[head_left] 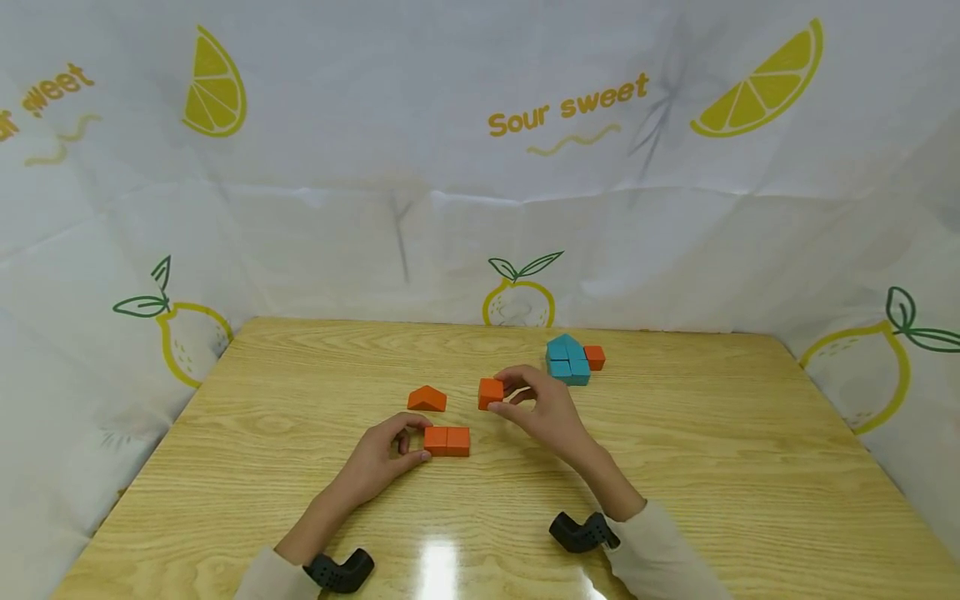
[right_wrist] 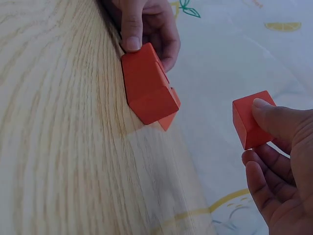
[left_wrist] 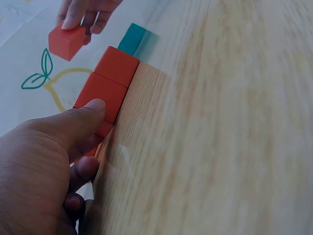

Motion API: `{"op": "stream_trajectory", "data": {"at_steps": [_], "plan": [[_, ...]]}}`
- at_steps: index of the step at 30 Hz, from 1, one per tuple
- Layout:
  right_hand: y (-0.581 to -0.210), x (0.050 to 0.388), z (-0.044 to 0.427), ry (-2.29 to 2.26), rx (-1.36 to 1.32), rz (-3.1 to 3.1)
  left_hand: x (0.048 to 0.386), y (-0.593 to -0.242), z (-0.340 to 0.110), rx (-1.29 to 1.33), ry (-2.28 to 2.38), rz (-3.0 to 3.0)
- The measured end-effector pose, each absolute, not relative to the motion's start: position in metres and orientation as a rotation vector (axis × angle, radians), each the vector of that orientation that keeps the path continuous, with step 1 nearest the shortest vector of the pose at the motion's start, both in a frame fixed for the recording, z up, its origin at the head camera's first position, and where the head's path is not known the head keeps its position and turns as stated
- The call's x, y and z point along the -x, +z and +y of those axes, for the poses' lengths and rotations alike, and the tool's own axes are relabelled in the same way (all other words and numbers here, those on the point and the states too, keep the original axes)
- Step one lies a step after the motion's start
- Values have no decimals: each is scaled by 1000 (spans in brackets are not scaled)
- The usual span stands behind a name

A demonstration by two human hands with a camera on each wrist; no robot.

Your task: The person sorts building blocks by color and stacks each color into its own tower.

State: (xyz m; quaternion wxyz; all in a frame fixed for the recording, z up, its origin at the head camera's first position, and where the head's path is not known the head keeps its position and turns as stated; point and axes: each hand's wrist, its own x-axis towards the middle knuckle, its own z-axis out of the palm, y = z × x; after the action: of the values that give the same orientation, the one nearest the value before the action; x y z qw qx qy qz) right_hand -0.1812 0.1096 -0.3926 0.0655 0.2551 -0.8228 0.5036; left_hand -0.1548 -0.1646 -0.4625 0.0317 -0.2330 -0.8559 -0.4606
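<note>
Closest to my head camera lay the left sleeve point(head_left: 277, 577) with its black mount point(head_left: 341, 572). Up from it, the left hand point(head_left: 377, 458) pinched the near left end of the pair point(head_left: 455, 442) between thumb and fingers, two orange blocks side by side and touching on the table point(head_left: 262, 433). The pair's long axis ran left to right. Just beyond it sat the roof point(head_left: 427, 401), its long axis also crosswise, its peak pointing away from me.

Right of both, the right hand point(head_left: 546, 408) gripped the cube point(head_left: 490, 393) between thumb and fingers from its right side, raised off the table. I made out no long axis in it; one squarish face looked back my way. I judged both light, stiff and hard to break, with smooth faces that might slip under a skewed pinch; opposite flat faces seemed the best hold.

Farther right stood the blue blocks point(head_left: 567, 362), peaked end pointing away, a lone block point(head_left: 595, 358) against their right side. Last came the right sleeve point(head_left: 663, 554).
</note>
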Motion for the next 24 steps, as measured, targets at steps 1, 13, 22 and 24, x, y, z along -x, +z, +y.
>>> {"op": "stream_trajectory", "data": {"at_steps": [1,13,22,24], "plan": [[-398,184,109,1527,-771,-2484,155,-463,-165,719,-1419,-2636],[-421,187,93,1488,-959,-2449,156,-463,-165,708,-1409,-2630],[-426,179,81,1377,-989,-2478,156,-463,-165,722,-1412,-2616],[-427,177,78,1354,-984,-2490,156,-463,-165,725,-1417,-2618]]}}
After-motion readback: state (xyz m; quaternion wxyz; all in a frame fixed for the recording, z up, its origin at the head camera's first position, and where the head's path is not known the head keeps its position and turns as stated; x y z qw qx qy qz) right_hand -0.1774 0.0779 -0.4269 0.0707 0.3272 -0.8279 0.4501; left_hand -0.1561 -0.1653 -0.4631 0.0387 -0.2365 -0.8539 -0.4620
